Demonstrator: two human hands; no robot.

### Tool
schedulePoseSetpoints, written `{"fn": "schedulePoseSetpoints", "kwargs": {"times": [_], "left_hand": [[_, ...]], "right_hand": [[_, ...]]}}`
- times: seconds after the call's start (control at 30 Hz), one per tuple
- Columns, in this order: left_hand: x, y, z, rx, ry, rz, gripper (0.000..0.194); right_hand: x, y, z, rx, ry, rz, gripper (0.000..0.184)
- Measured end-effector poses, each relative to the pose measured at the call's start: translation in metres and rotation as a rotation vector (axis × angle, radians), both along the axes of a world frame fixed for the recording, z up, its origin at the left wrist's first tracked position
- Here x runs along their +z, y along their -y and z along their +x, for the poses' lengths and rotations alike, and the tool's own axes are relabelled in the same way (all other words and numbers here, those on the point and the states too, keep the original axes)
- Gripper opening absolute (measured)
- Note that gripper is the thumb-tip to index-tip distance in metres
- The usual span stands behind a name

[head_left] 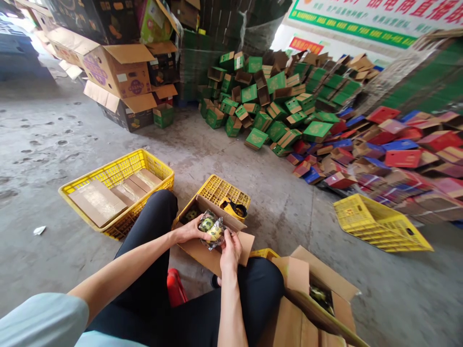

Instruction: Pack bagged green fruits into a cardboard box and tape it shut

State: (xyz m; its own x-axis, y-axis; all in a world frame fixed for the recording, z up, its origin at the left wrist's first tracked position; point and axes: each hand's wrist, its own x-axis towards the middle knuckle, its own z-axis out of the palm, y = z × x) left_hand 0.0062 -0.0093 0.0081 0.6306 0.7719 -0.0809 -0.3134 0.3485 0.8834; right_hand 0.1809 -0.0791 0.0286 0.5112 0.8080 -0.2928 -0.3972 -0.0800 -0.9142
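Observation:
Between my hands is a clear plastic bag of green and yellow fruit (211, 230), too small to name the kind. My left hand (190, 230) wraps its left side, thumb across the front. On the right, my right hand (230, 246) pinches the edge of the plastic. Below them an open cardboard box (204, 253) stands with its flaps out, and more dark fruit shows in its left end. Just behind the box, a yellow and black tape dispenser (233, 208) lies on an upturned yellow crate (228, 189).
To the left a yellow crate (117, 231) holds several taped cartons (97, 202). An open box (300, 279) with bagged contents stands by my right knee. Another yellow crate (376, 224) lies farther right. Piles of green boxes (256, 137) and red and blue boxes (403, 158) cover the back.

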Motion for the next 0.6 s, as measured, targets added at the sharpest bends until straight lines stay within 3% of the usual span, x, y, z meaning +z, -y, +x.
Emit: {"fn": "schedulePoseSetpoints", "kwargs": {"times": [0.23,0.33,0.47,0.6], "left_hand": [[0.0038,0.0,0.0004,0.008,0.021,-0.016,0.088],[0.0027,-0.0004,0.0002,0.031,0.013,-0.02,0.089],[0.0023,-0.0015,-0.001,0.123,-0.008,-0.015,0.091],[0.0043,-0.0027,-0.0029,0.221,-0.073,0.024,0.088]], "right_hand": [[-0.0019,-0.0006,-0.0005,0.008,0.02,-0.014,0.044],[-0.0041,-0.0011,-0.0007,0.027,0.064,-0.001,0.053],[-0.0048,0.0003,0.0011,-0.029,0.243,-0.012,0.065],[-0.0016,0.0034,-0.0023,-0.025,0.467,-0.048,0.057]]}}
